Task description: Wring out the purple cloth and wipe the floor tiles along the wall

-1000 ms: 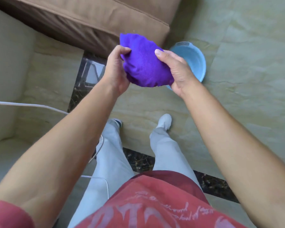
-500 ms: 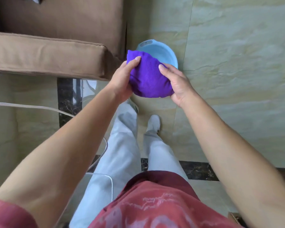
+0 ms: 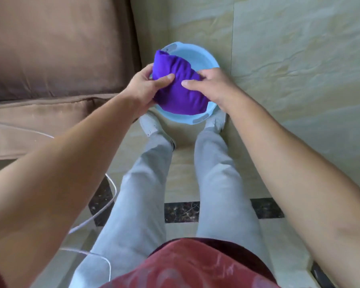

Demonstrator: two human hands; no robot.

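Note:
A bunched purple cloth point(image 3: 178, 84) hangs directly over a light blue basin point(image 3: 211, 60) that stands on the floor in front of my feet. My left hand point(image 3: 147, 88) grips the cloth's left side with the thumb pressed on top. On the cloth's right side, my right hand point(image 3: 211, 84) holds it with fingers curled over. The cloth covers most of the basin's inside, so I cannot see what the basin holds. Beige marbled floor tiles point(image 3: 289, 69) spread to the right.
A brown sofa point(image 3: 56, 59) fills the upper left, close beside the basin. A white cable point(image 3: 110, 196) trails across the floor by my left leg. A dark marble strip point(image 3: 181, 212) crosses the tiles under my legs.
The view has turned and I have stepped up to the basin. Both hands have carried the cloth from beside the basin to right above it, still gripping it.

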